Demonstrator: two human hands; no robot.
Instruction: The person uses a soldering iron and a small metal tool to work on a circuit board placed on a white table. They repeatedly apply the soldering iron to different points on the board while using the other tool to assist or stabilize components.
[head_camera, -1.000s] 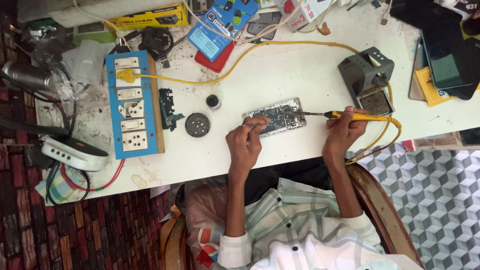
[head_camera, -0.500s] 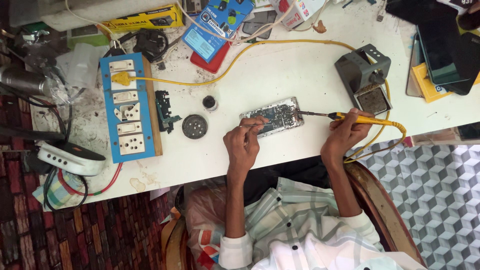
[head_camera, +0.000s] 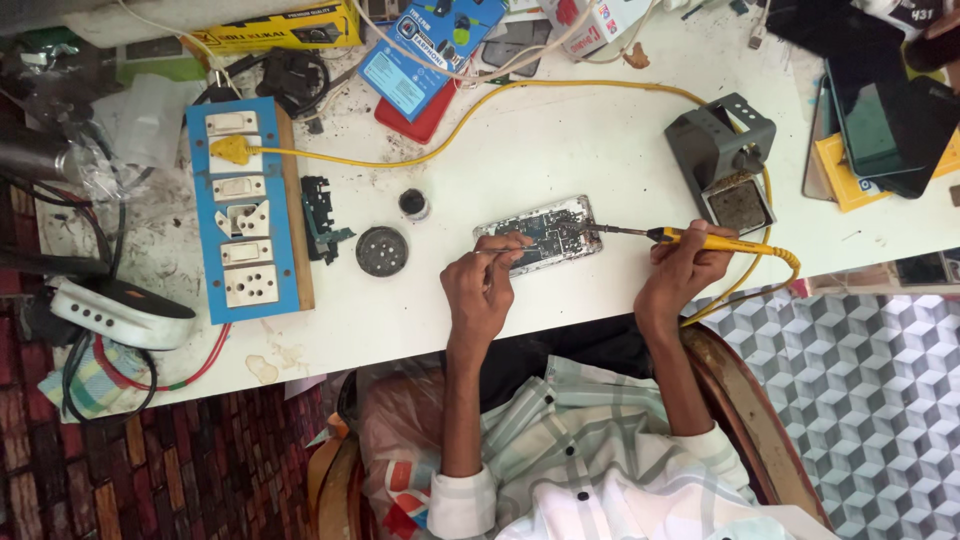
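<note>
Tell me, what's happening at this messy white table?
A seated person is working on an opened phone lying on the white table. The right hand holds a yellow-handled soldering iron, its tip on the phone's exposed board. The left hand holds a thin tool, too small to identify, at the phone's near edge. The iron's yellow cord runs to a blue socket board. A grey iron stand sits nearby.

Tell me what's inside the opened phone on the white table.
Inside the opened phone: a dark circuit board with small metal parts, the soldering iron tip touching it. The left hand covers its near-left corner; finer detail is too small to tell.
</note>
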